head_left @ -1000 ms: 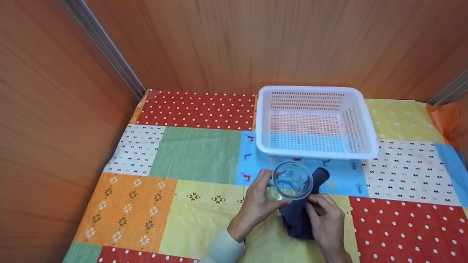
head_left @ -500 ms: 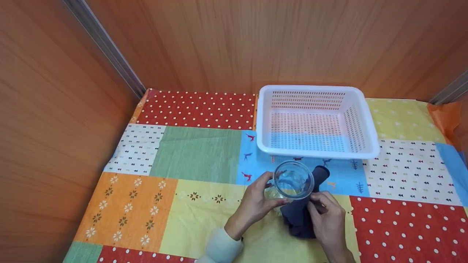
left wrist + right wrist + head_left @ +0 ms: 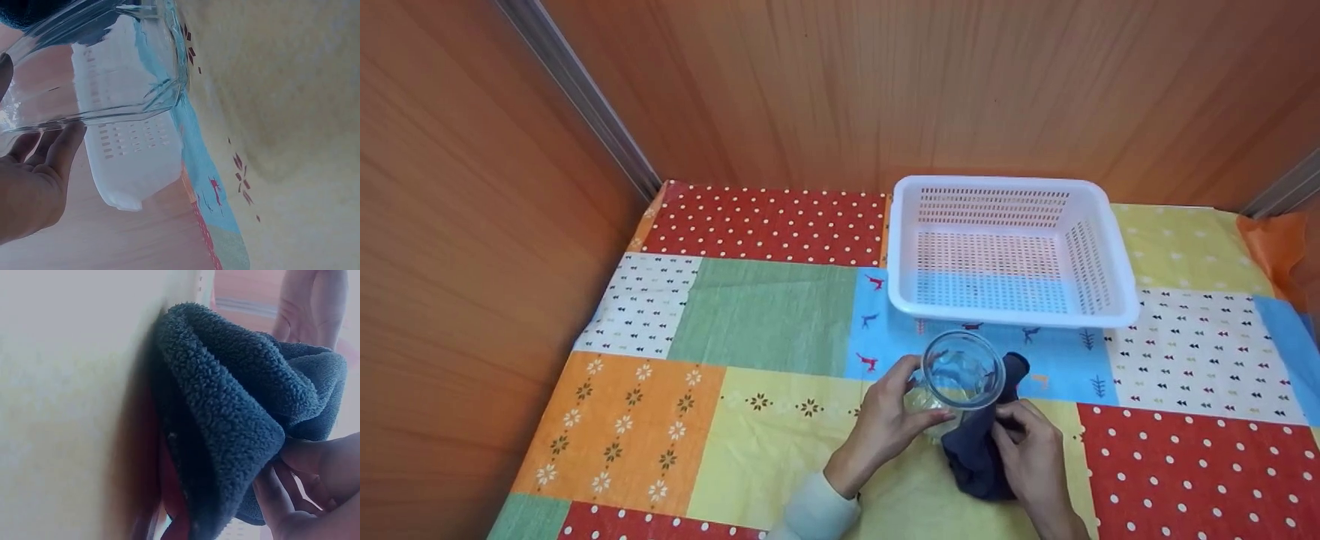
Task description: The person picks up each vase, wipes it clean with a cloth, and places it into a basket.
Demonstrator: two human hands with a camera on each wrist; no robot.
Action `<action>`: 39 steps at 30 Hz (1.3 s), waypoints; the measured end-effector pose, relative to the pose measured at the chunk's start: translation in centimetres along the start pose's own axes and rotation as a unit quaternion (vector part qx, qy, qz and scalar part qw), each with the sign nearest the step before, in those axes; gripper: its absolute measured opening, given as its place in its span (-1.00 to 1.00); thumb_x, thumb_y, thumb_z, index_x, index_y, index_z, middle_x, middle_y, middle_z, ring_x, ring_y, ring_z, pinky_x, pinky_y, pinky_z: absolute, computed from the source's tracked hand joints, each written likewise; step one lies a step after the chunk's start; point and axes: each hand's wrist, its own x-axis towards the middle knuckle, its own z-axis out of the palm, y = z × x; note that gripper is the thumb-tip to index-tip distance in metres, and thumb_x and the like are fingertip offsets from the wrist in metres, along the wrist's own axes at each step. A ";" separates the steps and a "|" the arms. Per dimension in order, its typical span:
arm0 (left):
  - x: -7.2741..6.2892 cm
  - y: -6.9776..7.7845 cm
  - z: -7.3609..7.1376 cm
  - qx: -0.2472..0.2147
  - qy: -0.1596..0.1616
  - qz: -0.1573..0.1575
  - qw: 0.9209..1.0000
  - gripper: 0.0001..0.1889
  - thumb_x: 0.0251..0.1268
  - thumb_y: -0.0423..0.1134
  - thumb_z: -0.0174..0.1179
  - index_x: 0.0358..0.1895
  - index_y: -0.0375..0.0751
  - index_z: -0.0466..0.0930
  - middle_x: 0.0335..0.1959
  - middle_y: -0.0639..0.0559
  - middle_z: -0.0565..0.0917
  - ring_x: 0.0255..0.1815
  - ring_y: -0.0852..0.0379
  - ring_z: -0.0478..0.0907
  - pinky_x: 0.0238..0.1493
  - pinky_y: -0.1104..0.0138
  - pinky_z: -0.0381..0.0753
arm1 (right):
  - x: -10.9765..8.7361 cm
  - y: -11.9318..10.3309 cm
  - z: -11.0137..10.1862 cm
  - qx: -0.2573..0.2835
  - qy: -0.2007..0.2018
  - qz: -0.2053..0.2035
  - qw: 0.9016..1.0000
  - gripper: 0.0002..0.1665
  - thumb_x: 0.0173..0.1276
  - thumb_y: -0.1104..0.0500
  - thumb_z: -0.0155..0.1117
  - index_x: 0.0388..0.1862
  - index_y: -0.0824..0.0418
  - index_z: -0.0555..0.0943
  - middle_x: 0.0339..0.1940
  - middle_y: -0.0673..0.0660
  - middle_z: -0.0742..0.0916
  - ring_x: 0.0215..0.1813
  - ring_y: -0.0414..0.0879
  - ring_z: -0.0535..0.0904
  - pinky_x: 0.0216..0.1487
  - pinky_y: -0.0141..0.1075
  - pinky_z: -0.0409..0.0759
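Note:
My left hand [image 3: 889,412] grips a clear glass cup [image 3: 962,371] from its left side, with the round rim tilted up toward the head camera. In the left wrist view, fingers [image 3: 66,149] lie along the wall of the cup [image 3: 135,73]. A dark grey-blue cloth [image 3: 979,457] lies against the cup's right side. My right hand [image 3: 1031,450] pinches that cloth between thumb and fingers. The right wrist view shows the cloth's [image 3: 225,394] fluffy, folded surface in front of the cup, hiding most of it.
A white perforated plastic basket [image 3: 1012,319] stands just beyond the hands, with nothing in it. Patchwork cloth [image 3: 772,319] covers the table. Wood-grain panels [image 3: 780,90] rise at the back and left.
The cloth's far rolled end has slid slightly toward me along the cup, and its lower folds have shifted down. My right hand moved a little with it; the cup stays nearly in place.

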 end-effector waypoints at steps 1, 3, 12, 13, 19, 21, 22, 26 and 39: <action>0.0 0.0 0.1 -0.001 0.000 -0.001 1.000 -0.30 0.09 -0.21 0.64 0.32 -0.15 0.53 0.19 -0.01 0.69 0.26 0.12 0.62 0.26 0.11 0.71 | 0.0 0.0 0.0 0.001 -0.003 0.004 1.000 -0.77 0.26 0.60 0.40 -0.25 0.32 0.75 -0.17 0.21 0.77 0.01 -0.05 0.71 -0.07 -0.24 0.81; -0.1 0.0 0.2 -0.002 0.000 -0.002 1.000 -0.29 0.10 -0.21 0.64 0.33 -0.15 0.53 0.20 -0.01 0.69 0.27 0.12 0.62 0.27 0.12 0.71 | -0.1 -0.1 -0.1 0.003 -0.006 0.013 1.000 -0.78 0.28 0.59 0.39 -0.23 0.33 0.76 -0.16 0.22 0.77 0.04 -0.04 0.72 -0.06 -0.23 0.81; -0.1 -0.1 0.2 -0.004 -0.003 -0.001 1.000 -0.32 0.11 -0.28 0.63 0.31 -0.16 0.52 0.19 -0.01 0.68 0.27 0.08 0.62 0.27 0.09 0.70 | -0.2 -2.5 -0.8 0.057 0.038 -0.012 0.998 -0.74 0.20 0.65 0.40 -0.26 0.37 0.77 -0.25 0.14 0.74 -0.09 -0.26 0.70 -0.07 -0.49 0.73; -0.1 -0.1 0.3 -0.001 -0.002 0.000 1.000 -0.32 0.11 -0.29 0.63 0.31 -0.16 0.52 0.19 -0.01 0.68 0.26 0.07 0.63 0.27 0.10 0.71 | -0.1 -2.7 -0.8 0.065 0.044 -0.019 0.997 -0.74 0.20 0.66 0.39 -0.26 0.38 0.77 -0.26 0.14 0.74 -0.11 -0.30 0.68 -0.07 -0.53 0.70; 0.2 -0.1 0.1 0.018 0.002 0.014 1.000 -0.33 0.13 -0.29 0.61 0.32 -0.17 0.52 0.19 -0.01 0.69 0.23 0.08 0.64 0.24 0.15 0.71 | 0.3 -3.1 -1.0 0.083 0.053 -0.046 0.994 -0.75 0.21 0.68 0.36 -0.28 0.40 0.76 -0.28 0.18 0.72 -0.14 -0.42 0.65 -0.08 -0.61 0.66; 0.2 -0.1 0.0 0.020 0.002 0.016 1.000 -0.33 0.13 -0.29 0.61 0.32 -0.18 0.51 0.19 -0.02 0.69 0.23 0.08 0.64 0.24 0.14 0.71 | 0.4 -2.9 -0.9 0.081 0.051 -0.044 0.994 -0.75 0.21 0.67 0.37 -0.28 0.40 0.76 -0.28 0.18 0.73 -0.13 -0.40 0.65 -0.07 -0.57 0.68; 0.3 -0.1 0.0 0.021 0.002 0.017 1.000 -0.32 0.13 -0.28 0.61 0.32 -0.18 0.51 0.19 -0.02 0.69 0.23 0.07 0.64 0.24 0.14 0.71 | 0.4 -2.9 -0.9 0.079 0.049 -0.042 0.995 -0.74 0.21 0.67 0.37 -0.28 0.39 0.76 -0.27 0.18 0.73 -0.12 -0.39 0.66 -0.06 -0.55 0.69; 0.3 -0.1 -0.1 0.026 -0.002 0.013 1.000 -0.32 0.14 -0.26 0.62 0.33 -0.19 0.50 0.19 -0.02 0.69 0.22 0.07 0.64 0.24 0.15 0.71 | 0.5 -2.5 -0.7 0.061 0.037 -0.023 0.997 -0.75 0.22 0.65 0.39 -0.28 0.37 0.76 -0.24 0.20 0.74 -0.06 -0.23 0.72 -0.02 -0.36 0.75; 0.3 -0.2 -0.1 0.036 -0.003 0.014 0.999 -0.30 0.14 -0.22 0.62 0.34 -0.16 0.49 0.20 -0.01 0.67 0.24 0.10 0.63 0.24 0.19 0.71 | 0.7 -0.2 0.2 -0.008 -0.017 0.016 1.000 -0.81 0.29 0.60 0.34 -0.29 0.36 0.70 -0.20 0.22 0.75 -0.01 0.12 0.75 -0.07 -0.15 0.83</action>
